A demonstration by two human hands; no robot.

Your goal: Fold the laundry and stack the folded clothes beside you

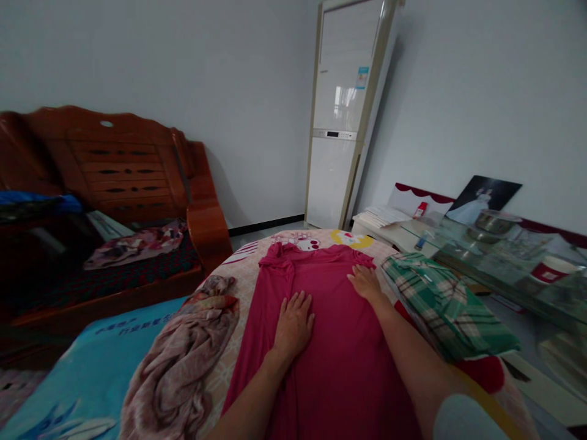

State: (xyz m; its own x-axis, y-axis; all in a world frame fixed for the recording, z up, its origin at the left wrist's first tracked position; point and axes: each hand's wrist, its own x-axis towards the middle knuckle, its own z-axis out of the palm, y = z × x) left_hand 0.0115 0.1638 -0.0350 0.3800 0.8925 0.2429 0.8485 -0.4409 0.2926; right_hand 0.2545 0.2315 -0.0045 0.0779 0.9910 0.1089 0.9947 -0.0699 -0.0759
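A magenta garment point(339, 342) is laid out lengthwise on the patterned bed cover point(229, 276), its left side folded inward along a long edge. My left hand point(293, 322) rests flat on that folded side, fingers spread and pointing away from me. Higher up, near the garment's far right corner, my right hand point(365, 282) lies on the fabric with its fingers stretched out. Neither hand grips the cloth. To the right of my right forearm is a folded green plaid shirt point(449, 305). A crumpled greyish-pink cloth point(183, 366) lies left of the garment.
A wooden bench point(123, 177) with clothes on it stands at the left, beyond a blue printed sheet point(123, 348). At the right, a glass shelf point(495, 263) holds bowls and a photo point(481, 198). A tall white air conditioner point(334, 171) fills the corner.
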